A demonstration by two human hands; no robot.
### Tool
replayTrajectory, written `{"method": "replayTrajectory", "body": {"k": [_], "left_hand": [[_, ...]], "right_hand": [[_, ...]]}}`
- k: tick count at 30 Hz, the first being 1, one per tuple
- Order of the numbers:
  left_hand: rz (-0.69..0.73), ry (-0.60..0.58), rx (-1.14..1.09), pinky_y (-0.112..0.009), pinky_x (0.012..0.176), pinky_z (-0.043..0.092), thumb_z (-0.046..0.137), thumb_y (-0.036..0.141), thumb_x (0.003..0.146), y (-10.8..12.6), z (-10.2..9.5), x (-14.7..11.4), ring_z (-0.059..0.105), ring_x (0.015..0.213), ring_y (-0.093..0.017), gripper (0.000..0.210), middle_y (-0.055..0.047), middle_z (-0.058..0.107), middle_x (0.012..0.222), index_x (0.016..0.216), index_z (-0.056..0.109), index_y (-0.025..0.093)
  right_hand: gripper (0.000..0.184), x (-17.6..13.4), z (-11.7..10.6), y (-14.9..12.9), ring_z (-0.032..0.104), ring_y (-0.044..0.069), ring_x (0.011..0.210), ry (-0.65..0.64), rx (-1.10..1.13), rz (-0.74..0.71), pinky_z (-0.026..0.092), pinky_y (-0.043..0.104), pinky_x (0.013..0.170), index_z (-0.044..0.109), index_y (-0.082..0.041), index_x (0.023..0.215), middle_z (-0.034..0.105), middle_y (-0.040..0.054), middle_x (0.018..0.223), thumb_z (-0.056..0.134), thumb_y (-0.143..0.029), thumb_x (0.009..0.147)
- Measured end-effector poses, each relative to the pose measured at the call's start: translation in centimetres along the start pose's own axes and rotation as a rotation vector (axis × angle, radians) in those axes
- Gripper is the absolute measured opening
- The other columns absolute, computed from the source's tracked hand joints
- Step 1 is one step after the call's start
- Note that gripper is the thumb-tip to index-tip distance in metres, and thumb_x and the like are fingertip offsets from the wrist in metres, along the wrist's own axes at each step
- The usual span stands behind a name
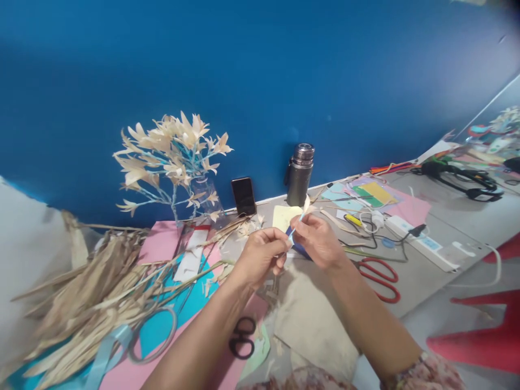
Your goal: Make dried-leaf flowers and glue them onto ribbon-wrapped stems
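Between my two hands is a small cream flower (307,205) on a thin light-blue stem. My right hand (319,238) pinches the stem just below the petals. Lower down, the fingertips of my left hand (264,252) are closed on the stem's bottom end. Behind my right hand lie a pale yellow paper (282,216) and a dark blue object, mostly hidden. A bunch of similar cream flowers (174,146) with blue stems stands in a clear bottle (209,197) to the left.
Dried husks (93,281) and a light-blue ribbon (109,352) lie at left. Black-handled scissors (242,337) are near my left forearm, red-handled scissors (379,279) by my right. A phone (244,196), a thermos flask (300,176) and a power strip (422,244) stand farther back.
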State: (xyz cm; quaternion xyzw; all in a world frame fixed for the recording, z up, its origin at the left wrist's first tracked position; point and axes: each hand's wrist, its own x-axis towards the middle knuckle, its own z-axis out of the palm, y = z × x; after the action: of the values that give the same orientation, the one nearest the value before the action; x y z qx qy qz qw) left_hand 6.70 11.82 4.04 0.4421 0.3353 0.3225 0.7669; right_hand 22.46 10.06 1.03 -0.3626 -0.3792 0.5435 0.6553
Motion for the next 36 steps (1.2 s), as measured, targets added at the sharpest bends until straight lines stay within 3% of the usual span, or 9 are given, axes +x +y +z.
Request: {"method": "replayTrajectory", "body": {"k": [3,8,11,13,17,20,23,31,36], "left_hand": [[-0.016,-0.032,0.006,-0.016,0.033,0.032,0.078,0.024,0.063,0.2,-0.1,-0.3,0.039,0.032,-0.006,0.022,0.005,0.051,0.041,0.073,0.06,0.016],[-0.166,-0.241,-0.163,-0.013,0.034,0.025,0.076,0.019,0.066,0.5,-0.8,-0.2,0.034,0.037,-0.004,0.018,0.005,0.048,0.046,0.073,0.06,0.015],[-0.222,-0.301,-0.242,-0.012,0.034,0.022,0.075,0.016,0.064,0.6,-0.9,0.0,0.034,0.039,-0.002,0.017,0.004,0.049,0.051,0.069,0.06,0.013],[-0.203,-0.268,-0.24,-0.012,0.034,0.021,0.075,0.014,0.062,0.7,-0.8,-0.1,0.032,0.038,-0.002,0.016,0.005,0.048,0.049,0.069,0.06,0.013],[-0.079,-0.121,-0.146,-0.013,0.034,0.023,0.074,0.016,0.062,0.7,-0.4,-0.4,0.03,0.034,-0.003,0.016,0.006,0.044,0.04,0.068,0.06,0.015],[-0.034,-0.059,-0.084,-0.014,0.034,0.023,0.073,0.016,0.062,0.6,-0.4,-0.4,0.031,0.033,-0.003,0.015,0.007,0.042,0.038,0.067,0.059,0.016],[-0.06,-0.084,-0.106,-0.014,0.034,0.021,0.073,0.016,0.061,0.6,-0.8,-0.3,0.031,0.034,-0.003,0.015,0.007,0.042,0.039,0.067,0.06,0.015],[-0.161,-0.207,-0.242,-0.013,0.034,0.018,0.072,0.015,0.059,1.0,-1.2,0.1,0.031,0.036,-0.002,0.013,0.004,0.047,0.047,0.064,0.059,0.013],[-0.094,-0.074,-0.183,-0.014,0.033,0.02,0.071,0.015,0.057,0.4,-1.4,0.6,0.031,0.034,-0.002,0.014,0.005,0.048,0.045,0.064,0.059,0.014]], "right_hand": [[0.031,-0.1,0.4,-0.1,0.041,0.008,0.055,-0.002,0.03,-0.017,0.037,0.022,0.051,0.068,-0.016,0.07,0.055,-0.0016,0.068,0.088,-0.04,0.067],[0.025,-0.1,0.2,-0.2,0.038,0.008,0.055,-0.09,0.068,-0.084,0.035,0.024,0.051,0.07,-0.018,0.074,0.055,-0.0006,0.077,0.085,-0.039,0.072],[0.021,-0.2,-0.1,-0.3,0.039,0.008,0.056,-0.172,0.064,-0.125,0.036,0.025,0.053,0.071,-0.021,0.077,0.053,-0.0006,0.078,0.083,-0.038,0.075],[0.02,-0.3,-0.3,-0.3,0.042,0.009,0.059,-0.2,0.048,-0.125,0.038,0.026,0.056,0.072,-0.022,0.081,0.056,0.0005,0.081,0.082,-0.039,0.076],[0.036,-0.4,-0.3,0.0,0.048,0.012,0.064,-0.168,-0.045,-0.069,0.04,0.027,0.057,0.074,-0.02,0.094,0.06,0.0031,0.083,0.082,-0.048,0.072],[0.027,-0.2,0.1,0.5,0.045,0.011,0.062,-0.074,-0.104,-0.145,0.037,0.025,0.056,0.07,-0.018,0.076,0.057,0.0012,0.077,0.082,-0.043,0.074],[0.025,0.1,0.4,0.6,0.043,0.01,0.06,-0.061,-0.104,-0.203,0.035,0.026,0.054,0.069,-0.018,0.068,0.056,0.001,0.077,0.081,-0.037,0.076],[0.012,0.8,-0.3,0.7,0.043,0.009,0.061,-0.218,0.009,-0.133,0.037,0.026,0.055,0.076,-0.022,0.08,0.056,0.0019,0.09,0.078,-0.034,0.08],[0.021,1.2,-0.6,2.2,0.045,0.01,0.063,-0.159,0.051,-0.084,0.04,0.025,0.055,0.075,-0.023,0.087,0.057,0.002,0.087,0.081,-0.04,0.076]]}}
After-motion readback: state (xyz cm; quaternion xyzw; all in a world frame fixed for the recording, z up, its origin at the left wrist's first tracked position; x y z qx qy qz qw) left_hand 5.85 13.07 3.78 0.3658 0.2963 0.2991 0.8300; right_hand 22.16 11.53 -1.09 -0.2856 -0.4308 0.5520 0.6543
